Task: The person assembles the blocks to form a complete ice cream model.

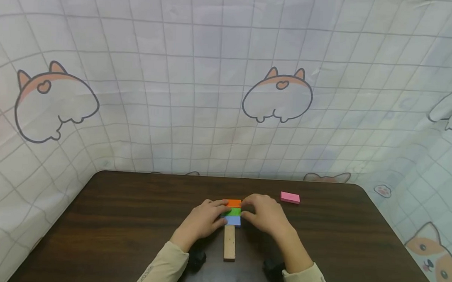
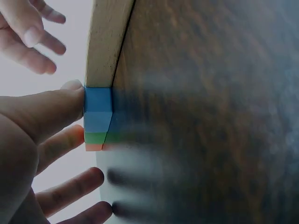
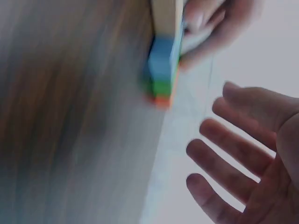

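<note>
Three coloured blocks lie in a row on the dark table: an orange block [image 1: 233, 203] at the far end, a green block [image 1: 235, 212], then a blue block [image 1: 233, 221]. A plain wooden block [image 1: 229, 243] runs lengthwise from the blue one toward me. My left hand [image 1: 203, 219] is at the row's left side; in the left wrist view its thumb [image 2: 60, 107] touches the blue block, with the other fingers spread. On the right side, my right hand [image 1: 264, 213] has loosely bent fingers with nothing between them. In the right wrist view, its fingers [image 3: 233, 149] are apart from the blocks.
A pink block [image 1: 290, 197] lies by itself toward the back right of the table [image 1: 115, 220]. Behind and beside the table hangs a white grid-patterned cloth [image 1: 197, 102] with cartoon animals. Dark wrist devices [image 1: 196, 259] show under the forearms.
</note>
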Tool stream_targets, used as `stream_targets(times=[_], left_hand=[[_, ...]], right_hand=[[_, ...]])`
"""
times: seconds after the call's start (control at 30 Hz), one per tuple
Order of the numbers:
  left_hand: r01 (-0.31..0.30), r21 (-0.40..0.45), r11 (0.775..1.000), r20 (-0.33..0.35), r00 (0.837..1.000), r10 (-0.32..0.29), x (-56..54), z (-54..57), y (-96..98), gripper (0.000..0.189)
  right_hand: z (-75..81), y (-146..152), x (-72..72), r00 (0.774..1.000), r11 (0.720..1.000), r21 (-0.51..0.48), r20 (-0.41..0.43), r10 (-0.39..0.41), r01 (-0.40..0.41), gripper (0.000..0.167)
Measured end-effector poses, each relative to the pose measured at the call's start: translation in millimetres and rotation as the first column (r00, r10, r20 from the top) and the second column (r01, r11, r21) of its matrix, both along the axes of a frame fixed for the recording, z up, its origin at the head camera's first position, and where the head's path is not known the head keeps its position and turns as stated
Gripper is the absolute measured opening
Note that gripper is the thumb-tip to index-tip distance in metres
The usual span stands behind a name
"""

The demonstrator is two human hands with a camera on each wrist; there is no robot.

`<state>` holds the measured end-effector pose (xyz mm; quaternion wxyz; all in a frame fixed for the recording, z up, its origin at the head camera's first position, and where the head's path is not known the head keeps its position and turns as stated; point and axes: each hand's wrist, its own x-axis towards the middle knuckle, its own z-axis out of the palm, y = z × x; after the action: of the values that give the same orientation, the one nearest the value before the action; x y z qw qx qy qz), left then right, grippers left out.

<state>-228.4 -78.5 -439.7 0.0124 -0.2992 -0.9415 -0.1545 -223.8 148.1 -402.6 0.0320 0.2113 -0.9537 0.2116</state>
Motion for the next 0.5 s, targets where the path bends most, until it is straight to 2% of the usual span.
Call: stream_targets(times=[0.17, 0.5], left_hand=[[0.001, -0.006, 1.0, 0.006, 1.0, -0.001, 1.0, 1.3, 0.3, 0.042], [0.002, -0.003, 1.0, 0.012, 1.0, -0.002, 1.6, 1.1, -2.0, 0.042]], right_hand=[[-4.4, 31.4, -10.9, 0.989, 0.989, -0.026, -0.008, -0.147, 0.147, 0.024], [-11.1, 75.4, -22.8, 0.962, 0.962, -0.049, 0.055, -0.266, 0.268, 0.033]])
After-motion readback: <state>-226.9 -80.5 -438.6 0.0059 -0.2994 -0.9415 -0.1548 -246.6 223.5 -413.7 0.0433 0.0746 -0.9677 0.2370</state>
